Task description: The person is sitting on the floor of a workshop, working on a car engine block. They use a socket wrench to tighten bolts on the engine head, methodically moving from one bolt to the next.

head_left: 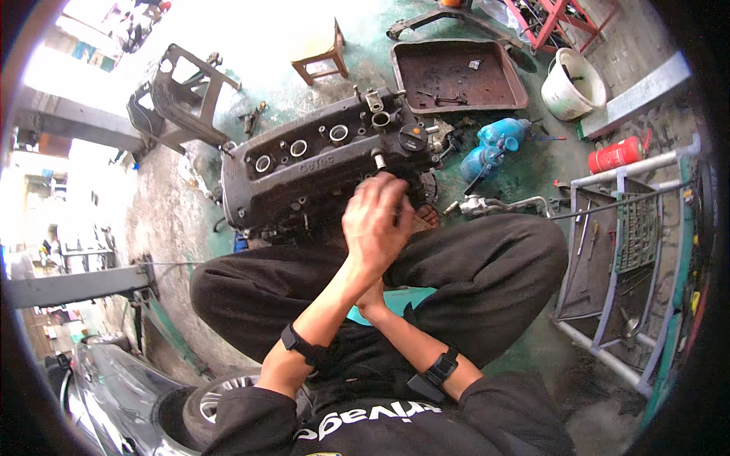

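A dark, greasy car engine (304, 171) stands in front of me, with round holes along its top cover. On its right end are a black oil filler cap (413, 137) and a short pale pipe stub (380, 162). My left hand (376, 220) is at the engine's near side, just below the stub. Its fingers are curled and a little blurred; what they grip, if anything, is hidden. Crossing beneath the left forearm, my right hand (371, 302) shows only near the wrist, its fingers out of sight. A teal seat (414, 296) shows between my legs.
A brown tray (460, 76) with loose parts lies beyond the engine, a white bucket (574, 85) to its right. Blue bottles (490, 152), a metal pipe part (494, 205) and a red extinguisher (616, 155) are right. A tool rack (635, 235) stands far right, a wooden stool (319, 53) behind.
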{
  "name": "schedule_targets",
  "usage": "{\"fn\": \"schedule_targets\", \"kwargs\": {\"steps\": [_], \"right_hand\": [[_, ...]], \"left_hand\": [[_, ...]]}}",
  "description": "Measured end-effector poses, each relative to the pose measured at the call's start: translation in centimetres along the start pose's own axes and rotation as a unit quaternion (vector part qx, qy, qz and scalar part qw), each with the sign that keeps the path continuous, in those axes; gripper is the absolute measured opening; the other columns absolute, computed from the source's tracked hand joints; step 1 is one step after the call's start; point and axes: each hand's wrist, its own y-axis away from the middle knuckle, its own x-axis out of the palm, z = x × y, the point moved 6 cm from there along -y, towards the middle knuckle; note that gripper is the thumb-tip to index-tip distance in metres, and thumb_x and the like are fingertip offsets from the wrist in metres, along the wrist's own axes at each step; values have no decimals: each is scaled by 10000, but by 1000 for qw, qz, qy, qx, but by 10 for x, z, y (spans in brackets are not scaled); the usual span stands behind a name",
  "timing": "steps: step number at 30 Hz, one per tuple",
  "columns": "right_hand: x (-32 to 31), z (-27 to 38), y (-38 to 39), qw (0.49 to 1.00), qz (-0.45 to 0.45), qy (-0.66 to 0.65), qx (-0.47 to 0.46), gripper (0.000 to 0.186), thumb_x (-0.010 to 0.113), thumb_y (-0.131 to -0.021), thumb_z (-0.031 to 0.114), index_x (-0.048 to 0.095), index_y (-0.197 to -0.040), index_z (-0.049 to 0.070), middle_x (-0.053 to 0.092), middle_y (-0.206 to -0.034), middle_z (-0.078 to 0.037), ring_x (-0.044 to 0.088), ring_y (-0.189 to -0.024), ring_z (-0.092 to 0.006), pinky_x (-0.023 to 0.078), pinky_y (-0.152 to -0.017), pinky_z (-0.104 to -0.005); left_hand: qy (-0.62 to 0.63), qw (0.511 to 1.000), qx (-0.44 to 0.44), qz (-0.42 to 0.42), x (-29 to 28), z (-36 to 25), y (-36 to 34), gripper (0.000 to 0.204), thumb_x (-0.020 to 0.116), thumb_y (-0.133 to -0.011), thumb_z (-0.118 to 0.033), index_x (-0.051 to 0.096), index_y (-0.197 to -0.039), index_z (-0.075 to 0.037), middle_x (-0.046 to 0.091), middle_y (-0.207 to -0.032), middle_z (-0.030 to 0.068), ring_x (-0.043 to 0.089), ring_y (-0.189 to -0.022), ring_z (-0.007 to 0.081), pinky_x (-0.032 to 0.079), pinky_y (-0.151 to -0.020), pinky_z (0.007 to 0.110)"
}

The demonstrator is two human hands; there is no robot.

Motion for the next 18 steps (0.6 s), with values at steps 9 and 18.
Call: {"fn": "schedule_targets", "kwargs": {"steps": [9, 18], "right_hand": [[-20, 3, -2, 997, 8, 21, 80, 246, 611, -890, 128, 523, -1103, 42, 574, -1016, -25, 538, -921, -127, 447, -784, -312], [-35, 57, 3, 988, 36, 107, 107, 159, 618, -838, 109, 564, -707, 38, 521, -552, -3, 455, -455, -90, 347, -408, -278]], "left_hand": [[137, 985, 50, 95, 32, 0, 2, 226, 654, -770, -180, 569, -592, -69, 557, -618, 68, 604, -636, 249, 500, -633, 379], [159, 987, -30, 8, 24, 12, -5, 206, 690, -694, -140, 565, -541, -83, 529, -566, 53, 566, -541, 252, 475, -518, 360]]}}
